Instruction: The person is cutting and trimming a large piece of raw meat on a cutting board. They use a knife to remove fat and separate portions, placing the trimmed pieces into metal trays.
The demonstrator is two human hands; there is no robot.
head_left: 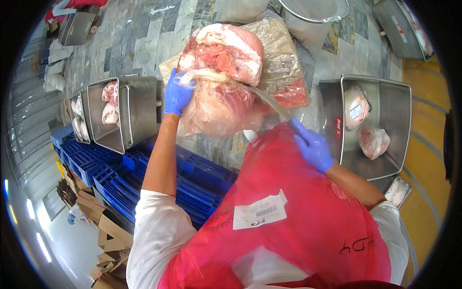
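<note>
A large raw cut of meat with white fat along its top sits in front of me, and loose clear plastic film hangs down its near side. My left hand, in a blue glove, is closed on the film at the meat's left edge; its fingertips are partly hidden. In my blue-gloved right hand is a knife, its handle mostly covered by the fingers. The blade slants up and left, its tip end beside the meat's lower right. Beneath lies a film-covered brown package.
A steel bin with wrapped meat pieces stands at right, another steel bin with meat at left. Blue pallets lie near left. A clear-lined round container is at the far side; cardboard boxes lie lower left.
</note>
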